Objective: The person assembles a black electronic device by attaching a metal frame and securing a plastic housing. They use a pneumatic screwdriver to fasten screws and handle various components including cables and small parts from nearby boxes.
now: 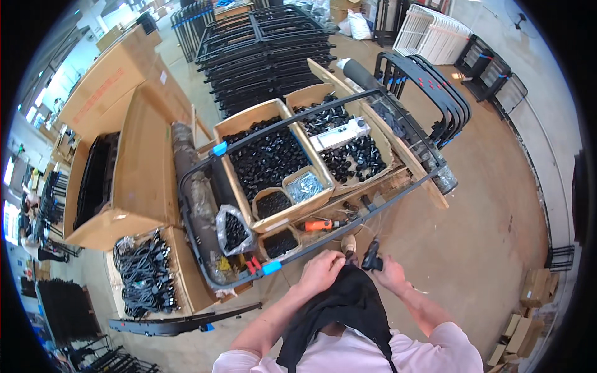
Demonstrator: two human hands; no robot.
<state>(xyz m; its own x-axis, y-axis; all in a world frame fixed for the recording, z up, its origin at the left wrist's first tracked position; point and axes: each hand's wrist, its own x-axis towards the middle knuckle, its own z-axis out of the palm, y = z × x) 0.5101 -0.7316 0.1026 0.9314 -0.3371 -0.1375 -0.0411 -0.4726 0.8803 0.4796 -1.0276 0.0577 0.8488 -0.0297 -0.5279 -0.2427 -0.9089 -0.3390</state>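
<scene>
My right hand (pixel 391 274) is wrapped round a black pistol-shaped power tool (pixel 373 256), its nose pointing away from me. To its left, my left hand (pixel 322 271) has its fingers drawn together in a pinch; whatever is between them is too small to make out. Both hands are just on my side of a black metal tube frame (pixel 387 206), which lies across the open boxes and has blue tape (pixel 272 268) on it. Under the frame's near bar lies an orange-handled tool (pixel 318 225).
Cartons (pixel 288 181) hold black plastic parts, silvery screws (pixel 303 186) and a white box (pixel 339 135). A bag of black parts (pixel 234 230) sits at the left. Beyond it is a box of black cables (pixel 146 273). Stacked black frames (pixel 264 53) stand behind; curved black frames (pixel 435 87) stand right.
</scene>
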